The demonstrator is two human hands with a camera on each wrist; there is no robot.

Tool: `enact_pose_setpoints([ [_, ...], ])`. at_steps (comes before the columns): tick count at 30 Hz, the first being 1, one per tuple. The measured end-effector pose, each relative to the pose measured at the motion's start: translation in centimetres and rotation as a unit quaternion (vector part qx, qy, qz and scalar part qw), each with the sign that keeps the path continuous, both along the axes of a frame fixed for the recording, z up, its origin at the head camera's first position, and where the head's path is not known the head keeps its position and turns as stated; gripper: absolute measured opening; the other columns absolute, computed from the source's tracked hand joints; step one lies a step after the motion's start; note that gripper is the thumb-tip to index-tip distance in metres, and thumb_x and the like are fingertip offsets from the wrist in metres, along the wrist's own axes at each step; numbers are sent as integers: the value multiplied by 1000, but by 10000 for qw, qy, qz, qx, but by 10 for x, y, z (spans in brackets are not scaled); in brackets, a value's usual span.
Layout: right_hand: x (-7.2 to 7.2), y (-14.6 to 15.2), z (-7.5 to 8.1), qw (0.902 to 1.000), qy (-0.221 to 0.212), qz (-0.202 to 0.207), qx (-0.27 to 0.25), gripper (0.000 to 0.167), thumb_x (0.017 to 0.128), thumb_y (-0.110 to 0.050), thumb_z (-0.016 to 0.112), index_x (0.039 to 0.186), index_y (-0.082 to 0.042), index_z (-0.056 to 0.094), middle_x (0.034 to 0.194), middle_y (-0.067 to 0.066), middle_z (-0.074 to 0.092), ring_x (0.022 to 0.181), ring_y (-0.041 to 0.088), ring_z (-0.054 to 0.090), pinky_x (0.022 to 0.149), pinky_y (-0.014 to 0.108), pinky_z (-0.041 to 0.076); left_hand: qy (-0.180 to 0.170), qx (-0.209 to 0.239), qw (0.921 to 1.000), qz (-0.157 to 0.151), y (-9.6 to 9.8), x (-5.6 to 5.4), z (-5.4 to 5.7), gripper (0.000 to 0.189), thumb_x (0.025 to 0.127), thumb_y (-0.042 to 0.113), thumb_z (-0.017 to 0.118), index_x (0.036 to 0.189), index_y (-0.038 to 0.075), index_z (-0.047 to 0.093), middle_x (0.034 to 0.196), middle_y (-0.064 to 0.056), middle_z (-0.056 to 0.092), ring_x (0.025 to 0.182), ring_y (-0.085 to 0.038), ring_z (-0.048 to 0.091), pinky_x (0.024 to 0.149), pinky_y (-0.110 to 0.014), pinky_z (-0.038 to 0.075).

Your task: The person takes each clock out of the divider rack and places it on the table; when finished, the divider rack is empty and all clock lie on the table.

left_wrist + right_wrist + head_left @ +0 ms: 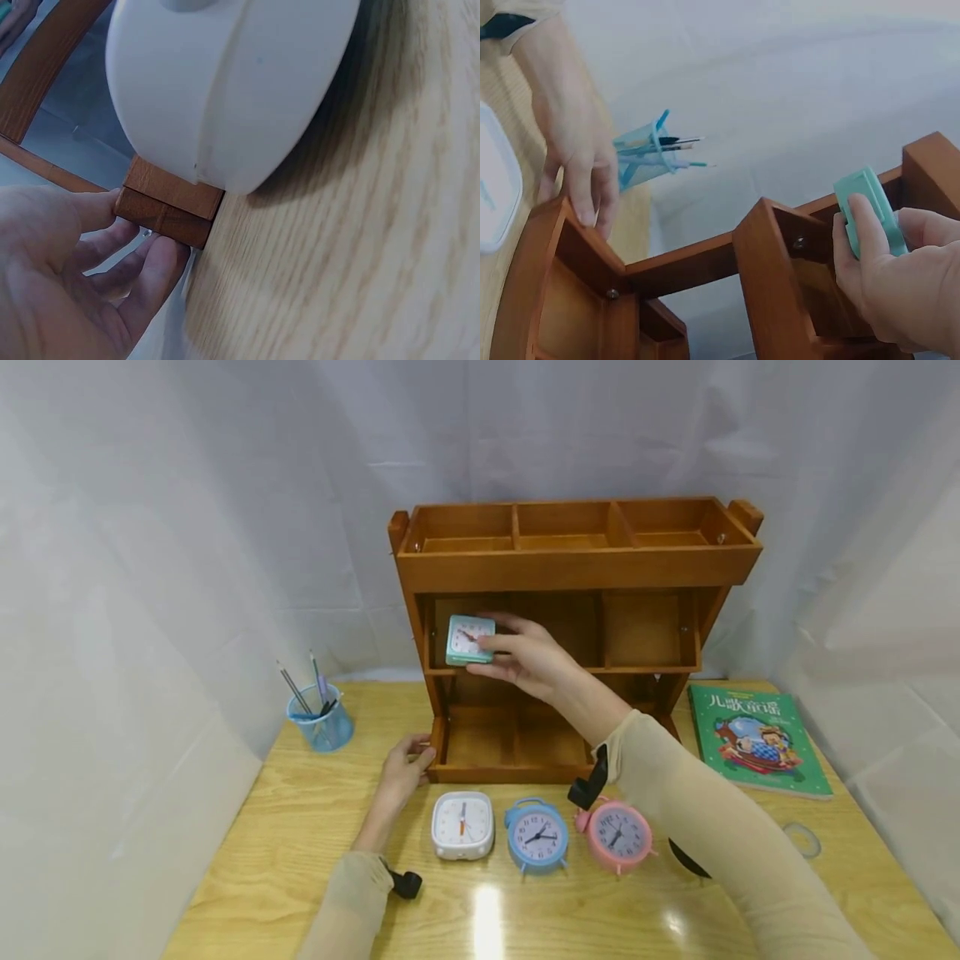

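My right hand (531, 662) holds a small square turquoise alarm clock (467, 652) between thumb and fingers. The clock is in front of the left part of the middle tier of a brown wooden shelf (577, 570); its turquoise back (870, 202) shows in the right wrist view. Down at the shelf's lower left corner, my left hand (402, 770) grips the wooden edge (169, 214) with bent fingers. In front of the shelf stand a white square clock (462, 827), a blue round alarm clock (537, 837) and a pink one (619, 837).
A blue pen cup (330, 731) with pencils stands left of the shelf. To the right lie a green picture book (757, 739) and a ring-shaped item (802, 841). A dark round object (686, 858) is partly hidden beneath my right sleeve.
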State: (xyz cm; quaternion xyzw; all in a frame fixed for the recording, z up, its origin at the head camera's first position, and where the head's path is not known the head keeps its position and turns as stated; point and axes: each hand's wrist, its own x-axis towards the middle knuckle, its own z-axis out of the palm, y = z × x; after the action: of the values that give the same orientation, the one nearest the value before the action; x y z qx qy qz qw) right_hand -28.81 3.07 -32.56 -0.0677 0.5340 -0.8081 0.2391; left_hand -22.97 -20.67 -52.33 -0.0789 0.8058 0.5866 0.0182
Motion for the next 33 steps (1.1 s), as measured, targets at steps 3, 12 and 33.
enact_pose_setpoints([
  [3,0,2,2,9996,-156,-16,-235,57,107,0,53,161,-11,38,141,21,48,111,27,67,86,31,65,-2,-41,10000,-13,-2,1,0,38,109,10,57,145,0,56,133,-27,59,111,-29,66,80,-31,61],
  [12,5,15,11,9989,-122,60,-443,62,109,-2,50,166,-11,27,143,19,50,116,26,65,89,31,64,28,-53,10000,5,-4,0,2,38,109,11,57,145,0,56,134,-28,59,110,-31,66,81,-34,61],
  [33,62,108,-33,9625,1063,1949,1562,49,103,-6,65,150,-10,54,130,9,66,103,23,73,84,41,66,6,-80,10000,-31,-7,4,-2,39,108,10,57,146,0,56,137,-29,58,116,-36,66,86,-40,64],
])
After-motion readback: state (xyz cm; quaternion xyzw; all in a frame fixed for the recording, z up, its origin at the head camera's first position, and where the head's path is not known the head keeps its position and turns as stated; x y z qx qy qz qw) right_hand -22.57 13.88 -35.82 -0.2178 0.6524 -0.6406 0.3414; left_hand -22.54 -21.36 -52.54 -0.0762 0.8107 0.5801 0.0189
